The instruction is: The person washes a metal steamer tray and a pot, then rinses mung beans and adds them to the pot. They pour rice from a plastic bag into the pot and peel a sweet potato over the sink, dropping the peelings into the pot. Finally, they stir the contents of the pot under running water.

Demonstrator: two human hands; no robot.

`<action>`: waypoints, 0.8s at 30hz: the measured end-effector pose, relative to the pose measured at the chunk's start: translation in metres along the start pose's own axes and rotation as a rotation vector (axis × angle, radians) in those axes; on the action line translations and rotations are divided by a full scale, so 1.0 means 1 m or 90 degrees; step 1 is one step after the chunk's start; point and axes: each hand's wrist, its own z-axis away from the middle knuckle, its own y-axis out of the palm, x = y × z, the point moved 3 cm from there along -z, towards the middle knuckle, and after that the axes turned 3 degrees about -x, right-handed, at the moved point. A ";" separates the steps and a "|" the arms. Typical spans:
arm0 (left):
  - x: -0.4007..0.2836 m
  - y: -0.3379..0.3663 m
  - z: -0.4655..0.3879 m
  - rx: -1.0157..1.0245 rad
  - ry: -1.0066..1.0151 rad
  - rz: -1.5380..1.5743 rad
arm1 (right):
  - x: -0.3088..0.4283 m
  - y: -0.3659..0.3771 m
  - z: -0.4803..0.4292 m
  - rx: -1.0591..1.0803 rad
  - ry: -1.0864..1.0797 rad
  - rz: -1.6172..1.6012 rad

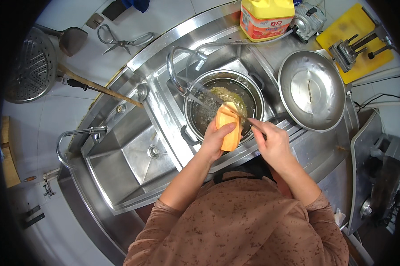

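Note:
My left hand (216,139) grips a peeled orange vegetable (229,128), perhaps a pumpkin or papaya piece, over the near part of a large steel pot (259,106). In my right hand (269,136) is the handle of a knife or peeler (258,125); its blade reaches the vegetable's upper right side and is hard to make out. Water runs from a curved faucet (176,74) into the pot, which stands in the right sink basin. Behind the vegetable, a greenish-yellow mass with pale bits (228,95) lies in the pot's water.
A second faucet (68,133) arches beside the left sink basin (130,156). To the right rests a wide metal bowl (312,91) holding a thin brown strip. A yellow detergent jug (267,20) stands at the back. Scissors (123,42), a turner (73,40) and a perforated skimmer (34,66) are at the upper left.

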 end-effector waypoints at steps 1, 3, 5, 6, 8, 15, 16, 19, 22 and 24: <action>0.006 -0.002 -0.002 -0.043 0.015 0.019 | 0.002 0.004 0.002 0.000 -0.017 0.053; 0.014 -0.003 -0.006 -0.129 0.048 0.059 | 0.006 0.009 0.002 -0.001 -0.054 0.159; 0.012 -0.002 -0.006 -0.087 0.046 0.065 | -0.004 0.012 -0.002 -0.034 -0.064 0.188; 0.004 0.004 -0.001 -0.054 0.040 0.068 | -0.012 0.012 -0.008 -0.051 -0.052 0.176; -0.003 0.006 0.007 0.026 0.020 0.050 | -0.032 0.011 -0.021 -0.072 0.000 0.126; 0.009 -0.031 0.001 -0.056 -0.059 0.204 | -0.025 -0.032 -0.026 -0.071 0.096 -0.057; 0.006 -0.027 0.001 -0.041 -0.068 0.203 | -0.010 -0.043 -0.027 -0.041 0.109 -0.067; -0.001 -0.020 0.004 0.040 -0.054 0.165 | 0.010 -0.059 -0.024 -0.032 0.066 -0.071; -0.005 -0.003 0.001 0.063 0.024 -0.086 | 0.009 -0.036 -0.015 0.022 0.009 -0.034; 0.000 -0.002 0.002 -0.005 0.012 -0.109 | -0.004 -0.015 -0.009 0.006 -0.021 -0.014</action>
